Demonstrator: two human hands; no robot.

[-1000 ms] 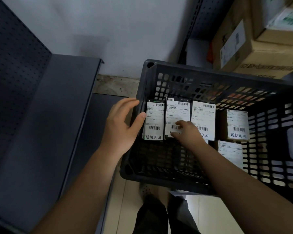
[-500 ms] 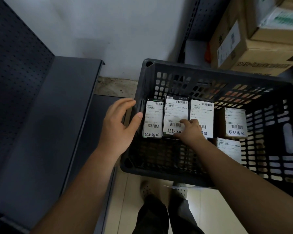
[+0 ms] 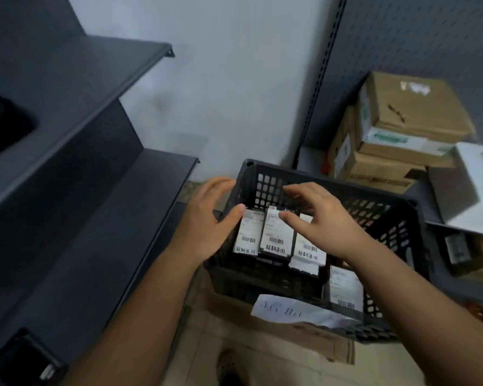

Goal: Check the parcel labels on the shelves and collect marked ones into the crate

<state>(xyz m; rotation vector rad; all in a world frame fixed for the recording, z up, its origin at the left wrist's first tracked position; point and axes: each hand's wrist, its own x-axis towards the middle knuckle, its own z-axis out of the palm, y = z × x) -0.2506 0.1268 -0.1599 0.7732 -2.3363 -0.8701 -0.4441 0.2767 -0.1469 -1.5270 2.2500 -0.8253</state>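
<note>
You were between parcels: three marked parcels (image 3: 275, 236) stood in the crate (image 3: 379, 201). Your left hand (image 3: 207, 218) touched its left wall with straight fingers; your right hand (image 3: 322, 218) hovered empty, fingers spread. Next probably needed another shelf (image 3: 441, 277) label check.

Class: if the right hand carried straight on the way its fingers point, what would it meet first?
Probably the crate far wall: the right hand points up-left across it, though depth is unclear.

- A pale grey painted wall (image 3: 234, 93) stands behind.
- A flattened brown cardboard sheet (image 3: 313, 341) lies on the floor.
- A white paper slip (image 3: 287, 309) with blurred, possibly handwritten marks rests on it.
</note>
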